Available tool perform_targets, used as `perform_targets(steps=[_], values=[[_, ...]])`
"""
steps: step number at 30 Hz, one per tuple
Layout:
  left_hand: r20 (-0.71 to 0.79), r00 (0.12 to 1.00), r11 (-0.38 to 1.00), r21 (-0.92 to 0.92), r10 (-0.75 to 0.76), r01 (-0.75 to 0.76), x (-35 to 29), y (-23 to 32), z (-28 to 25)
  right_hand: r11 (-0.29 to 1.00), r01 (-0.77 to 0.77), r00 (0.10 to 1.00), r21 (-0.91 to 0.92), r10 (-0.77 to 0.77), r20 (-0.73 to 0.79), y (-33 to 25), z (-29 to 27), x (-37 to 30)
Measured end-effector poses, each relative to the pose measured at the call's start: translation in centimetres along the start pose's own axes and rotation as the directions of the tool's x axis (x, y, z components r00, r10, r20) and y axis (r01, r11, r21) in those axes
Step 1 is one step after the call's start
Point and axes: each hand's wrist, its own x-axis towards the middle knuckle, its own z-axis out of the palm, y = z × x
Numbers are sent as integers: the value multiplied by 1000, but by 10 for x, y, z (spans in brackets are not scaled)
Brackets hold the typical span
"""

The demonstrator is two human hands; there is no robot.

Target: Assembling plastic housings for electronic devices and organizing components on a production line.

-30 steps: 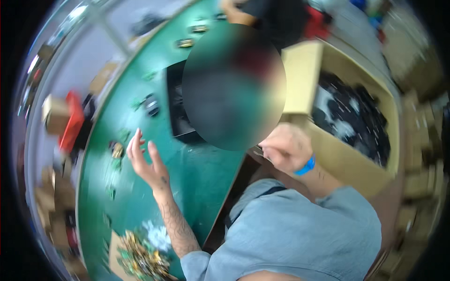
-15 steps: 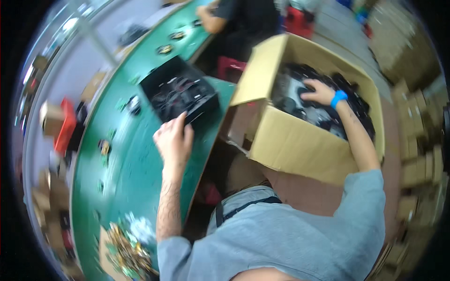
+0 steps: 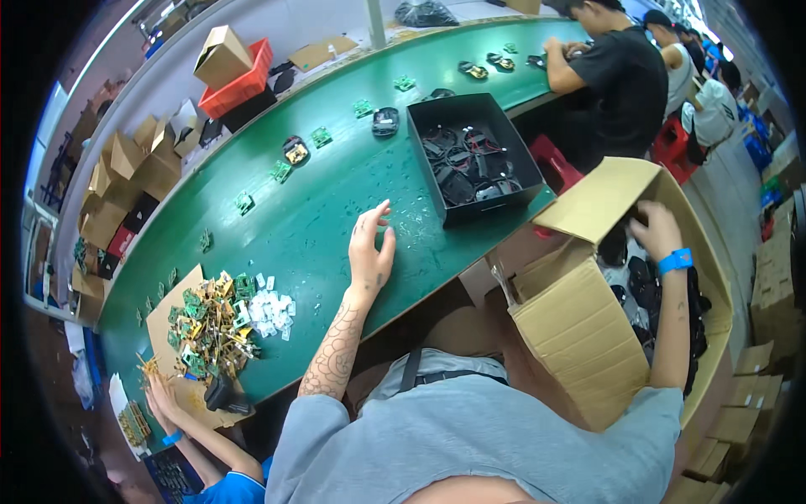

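1. Empty, with fingers loosely parted, the left hand (image 3: 369, 252) hovers above the green table (image 3: 336, 193), perhaps just for balance.
2. Inside the cardboard box (image 3: 579, 336), the right hand (image 3: 656, 231) is among black parts (image 3: 645, 284); whether it grips one, I cannot tell.
3. A flap (image 3: 600, 197) leans outward, likely leaving room to reach in.
4. Near the table's edge, the black bin (image 3: 462, 113) seemingly keeps wired pieces (image 3: 470, 164) together.

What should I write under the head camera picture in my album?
Right hand inside the cardboard box, left hand over the green table, black box of dark parts nearby.
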Motion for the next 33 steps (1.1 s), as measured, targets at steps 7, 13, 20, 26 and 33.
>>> perform_targets(steps=[7, 13, 20, 26, 33], values=[[16, 1000, 999, 31, 23, -23, 31, -20, 0, 645, 640, 690, 418, -722, 58, -244, 13, 113], [-99, 986, 990, -5, 138, -139, 29, -17, 9, 670, 718, 644, 189, -742, 186, -251, 98, 158], [-366, 930, 998, 56, 24, -4, 3, -3, -58, 533, 761, 646, 370, -678, -352, -316, 3, 168], [-570, 797, 662, 522, -199, 538, -85, 22, -155, 655, 580, 793, 485, -590, -152, -450, -34, 39], [-496, 837, 277, 791, -230, 545, -120, -1, -162, 814, 553, 831, 179, -555, -42, -515, 132, -22]])
